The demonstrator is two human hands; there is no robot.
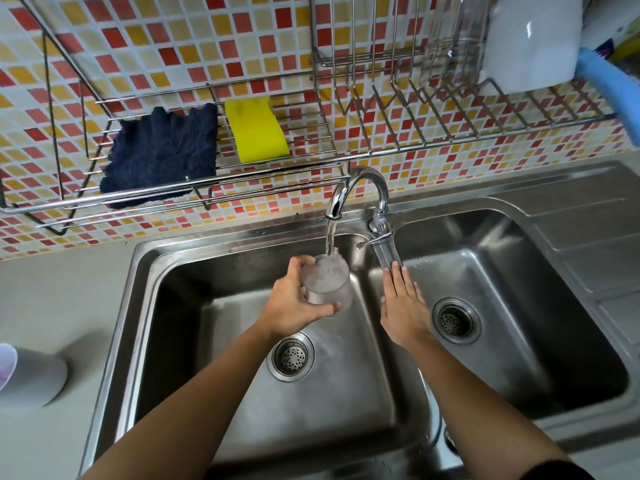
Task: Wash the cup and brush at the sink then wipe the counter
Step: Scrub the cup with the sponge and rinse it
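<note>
**Now rinsing: cup under the running tap**

Over the left basin of the sink (145,271), the cup (327,284) sits in the left hand (294,306), directly beneath the water stream (329,237) from the tap (360,192). The left hand curls around the cup's side, fingers wrapped and thumb along its lower edge. At 3 o'clock from the cup, the right hand (403,306) lies flat and spread wide, holding nothing, its fingertips (394,268) touching the tap lever (384,247). At 10 o'clock from the cup, a dark cloth (162,150) and yellow sponge (256,129) rest on the wire rack (207,195).
</note>
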